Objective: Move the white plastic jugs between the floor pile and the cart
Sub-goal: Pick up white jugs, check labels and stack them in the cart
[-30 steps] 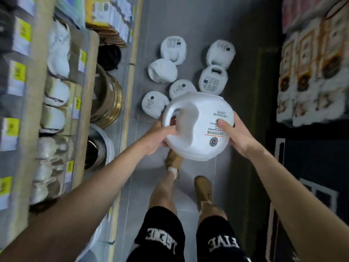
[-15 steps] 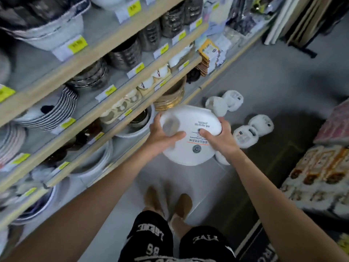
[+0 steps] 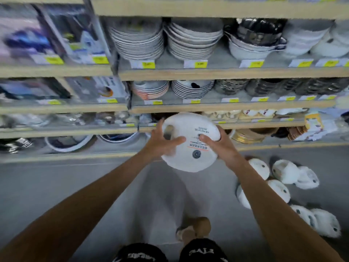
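Note:
I hold one white plastic jug [image 3: 190, 148] in the air in front of me, its printed label facing me. My left hand [image 3: 162, 143] grips it by the handle side, thumb across the front. My right hand [image 3: 219, 144] grips the opposite side, fingers curled round its edge. Several more white jugs [image 3: 287, 174] lie in a loose pile on the grey floor at the lower right. No cart is in view.
A long shelf unit [image 3: 207, 74] with stacked bowls, plates and yellow price tags fills the view ahead. Boxed goods [image 3: 98, 89] stand on its left section. My feet [image 3: 194, 229] stand on the grey floor [image 3: 75, 186] below the jug.
My view has swung left, from looking down the aisle to facing the shelves. The floor pile has slid to the lower right. Both hands keep the same hold on the jug.

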